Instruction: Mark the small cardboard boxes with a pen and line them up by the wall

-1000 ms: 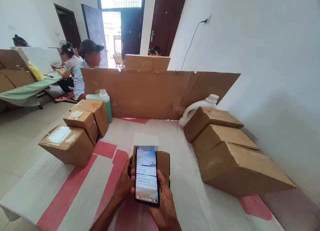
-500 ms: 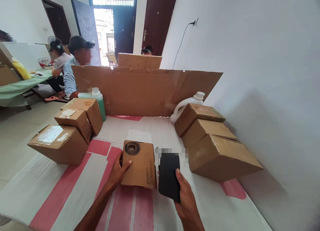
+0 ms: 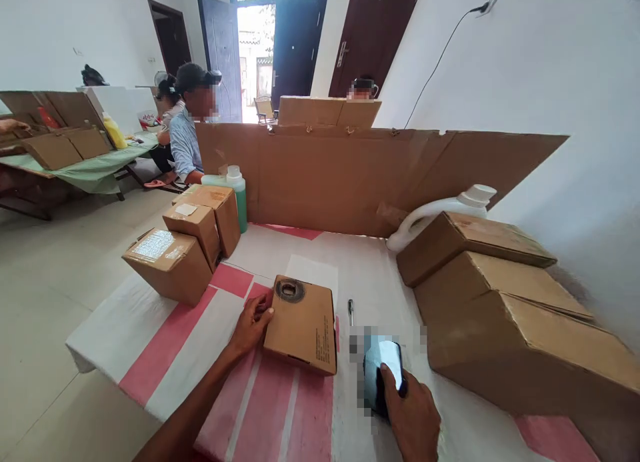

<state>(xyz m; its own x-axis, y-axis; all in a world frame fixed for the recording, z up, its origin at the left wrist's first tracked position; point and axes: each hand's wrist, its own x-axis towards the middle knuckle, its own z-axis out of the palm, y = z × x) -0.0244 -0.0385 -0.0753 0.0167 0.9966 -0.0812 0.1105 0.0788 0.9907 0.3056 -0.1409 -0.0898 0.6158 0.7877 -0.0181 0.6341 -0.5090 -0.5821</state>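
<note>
A small cardboard box (image 3: 304, 325) lies flat on the red-and-white table cover (image 3: 165, 332), a tape roll (image 3: 290, 289) resting on its far corner. My left hand (image 3: 253, 323) touches the box's left side with its fingers curled against the edge. My right hand (image 3: 411, 419) grips a dark phone (image 3: 383, 375) low over the cover, just right of the box. A pen (image 3: 351, 312) lies on the cover between the box and the phone.
Three boxes (image 3: 173, 262) are stacked at the left, three larger ones (image 3: 500, 315) at the right. A cardboard screen (image 3: 350, 175) stands across the back, with a green bottle (image 3: 235, 189) and a white jug (image 3: 430, 212) before it. People sit beyond at another table (image 3: 85, 169).
The phone was held up in both hands with its screen lit; now my right hand has lowered it to the right, and my left hand has moved to the box's side.
</note>
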